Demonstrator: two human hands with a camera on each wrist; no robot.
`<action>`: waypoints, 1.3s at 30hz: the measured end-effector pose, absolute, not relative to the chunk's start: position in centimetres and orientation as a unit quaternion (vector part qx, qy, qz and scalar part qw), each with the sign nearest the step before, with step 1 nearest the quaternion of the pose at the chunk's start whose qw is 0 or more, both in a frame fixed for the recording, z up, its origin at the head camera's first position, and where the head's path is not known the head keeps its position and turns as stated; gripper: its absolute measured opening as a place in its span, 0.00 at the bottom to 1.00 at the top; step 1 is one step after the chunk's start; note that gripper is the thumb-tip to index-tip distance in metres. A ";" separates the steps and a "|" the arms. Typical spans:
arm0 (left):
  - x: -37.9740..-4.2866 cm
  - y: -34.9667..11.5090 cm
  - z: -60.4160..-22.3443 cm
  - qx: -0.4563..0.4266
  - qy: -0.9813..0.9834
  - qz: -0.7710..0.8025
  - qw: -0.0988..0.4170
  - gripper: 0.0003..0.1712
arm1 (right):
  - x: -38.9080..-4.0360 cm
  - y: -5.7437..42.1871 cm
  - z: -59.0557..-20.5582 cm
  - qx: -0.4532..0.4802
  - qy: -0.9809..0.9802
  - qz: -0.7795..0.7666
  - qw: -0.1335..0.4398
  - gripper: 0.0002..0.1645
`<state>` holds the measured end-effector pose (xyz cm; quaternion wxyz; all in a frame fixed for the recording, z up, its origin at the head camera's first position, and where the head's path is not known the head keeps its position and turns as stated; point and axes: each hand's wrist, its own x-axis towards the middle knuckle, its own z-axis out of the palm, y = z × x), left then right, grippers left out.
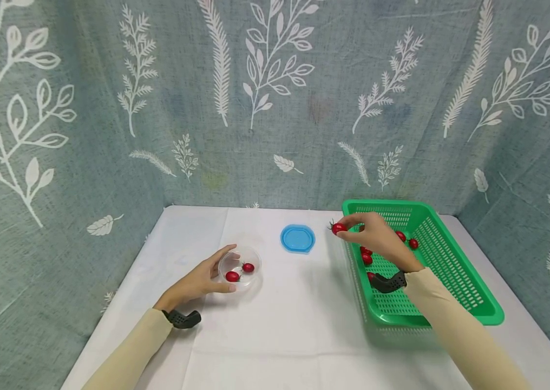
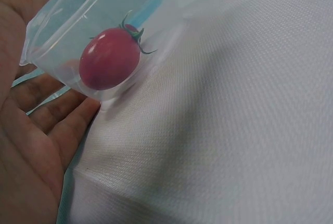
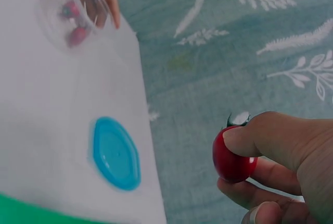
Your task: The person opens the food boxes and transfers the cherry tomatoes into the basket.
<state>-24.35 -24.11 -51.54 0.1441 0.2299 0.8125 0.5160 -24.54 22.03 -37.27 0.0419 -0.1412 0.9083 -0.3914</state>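
My right hand (image 1: 370, 235) pinches a red cherry tomato (image 1: 338, 228) with a green stem, raised by the left rim of the green basket (image 1: 455, 281). In the right wrist view, thumb and fingers press on both sides of this tomato (image 3: 232, 156). At the left, my left hand (image 1: 202, 281) holds a clear round plastic container (image 1: 259, 265), thumb and fingers around its side. Inside the container lie two cherry tomatoes (image 1: 248, 267); one tomato (image 2: 110, 59) shows large through the wall in the left wrist view.
A blue lid (image 1: 298, 239) lies on the white tablecloth (image 1: 275, 325) between the container and the basket. Several cherry tomatoes (image 1: 367, 259) are in the basket, partly hidden by my right forearm. A patterned grey-green curtain (image 1: 275, 162) surrounds the table's back and sides.
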 end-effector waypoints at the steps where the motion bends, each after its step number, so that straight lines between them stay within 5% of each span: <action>1: -24.4 -24.1 -51.6 0.230 0.813 0.515 0.144 0.64 | -24.5 22.3 -37.3 -0.138 0.910 -0.389 0.043 0.20; 39: -24.3 -24.2 -51.6 0.227 0.808 0.523 0.147 0.64 | -24.6 32.2 -41.2 -0.053 0.950 -0.306 0.037 0.26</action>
